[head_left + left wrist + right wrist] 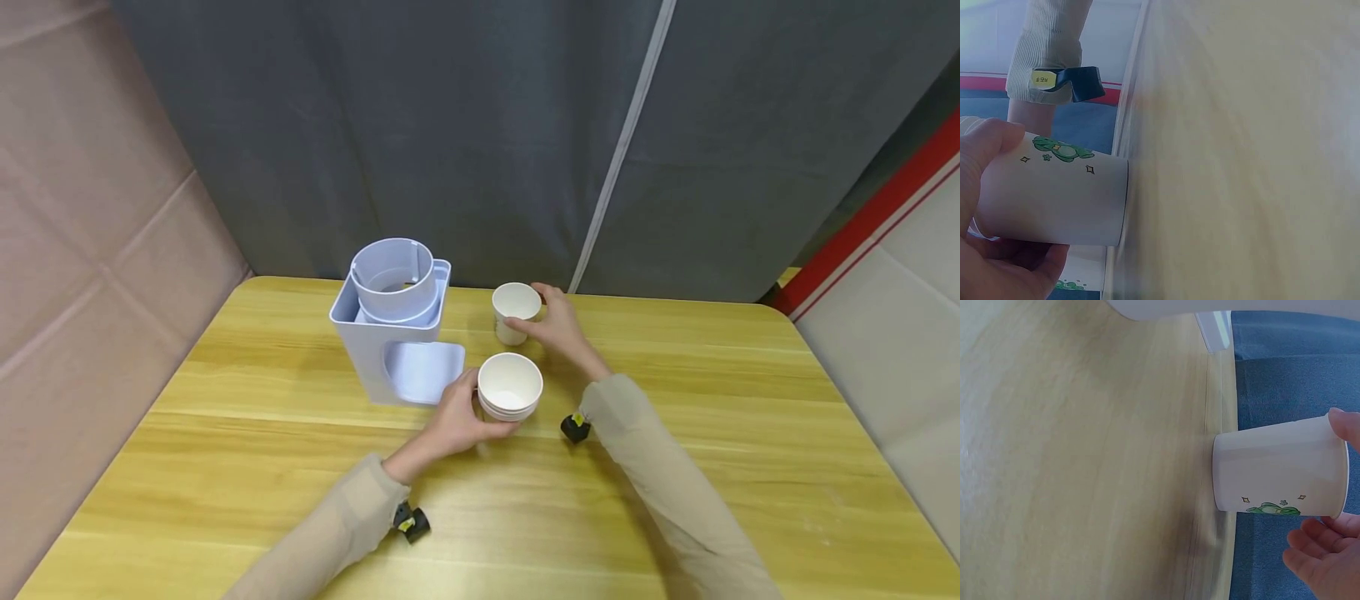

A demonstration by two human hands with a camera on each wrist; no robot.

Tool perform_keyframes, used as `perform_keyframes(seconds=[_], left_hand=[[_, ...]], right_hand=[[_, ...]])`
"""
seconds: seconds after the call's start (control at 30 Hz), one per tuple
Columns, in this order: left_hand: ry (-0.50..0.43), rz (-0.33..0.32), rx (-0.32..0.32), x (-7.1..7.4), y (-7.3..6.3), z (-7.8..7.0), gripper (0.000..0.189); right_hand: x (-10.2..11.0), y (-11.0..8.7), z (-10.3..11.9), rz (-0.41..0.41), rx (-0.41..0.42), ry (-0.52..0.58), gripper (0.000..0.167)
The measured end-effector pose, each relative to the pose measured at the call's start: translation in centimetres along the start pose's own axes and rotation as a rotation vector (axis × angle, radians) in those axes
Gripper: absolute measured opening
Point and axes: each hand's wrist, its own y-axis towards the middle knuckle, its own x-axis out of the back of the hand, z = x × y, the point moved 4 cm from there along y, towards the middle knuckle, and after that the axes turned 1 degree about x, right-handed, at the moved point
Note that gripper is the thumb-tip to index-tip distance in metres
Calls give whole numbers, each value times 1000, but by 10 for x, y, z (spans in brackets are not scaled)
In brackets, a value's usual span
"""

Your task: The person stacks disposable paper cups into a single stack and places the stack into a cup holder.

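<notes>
A nested stack of white paper cups (510,383) stands upright near the middle of the table, and my left hand (463,413) grips it from the left side. Green printed leaves and small stars show on the outer paper cup (1060,194) in the left wrist view. Just behind the stack is a single white paper cup (517,303). My right hand (557,323) holds this cup near its rim from the right, thumb on the near side and fingers on the far side. Its base (1225,475) appears to meet the tabletop in the right wrist view.
A pale blue-white plastic holder (360,354) with a round tube (393,275) on top and a side opening stands left of the cups. The wooden table (247,467) ends at a grey curtain (450,150) behind. Wrist cameras hang below both sleeves.
</notes>
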Motion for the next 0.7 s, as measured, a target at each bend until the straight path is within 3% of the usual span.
perform_keyframes(seconds=[0.7], left_hand=[[-4,2,-8,-2,0,-2,70]], right_hand=[[7,-8,-8,-72,-13,27,73]])
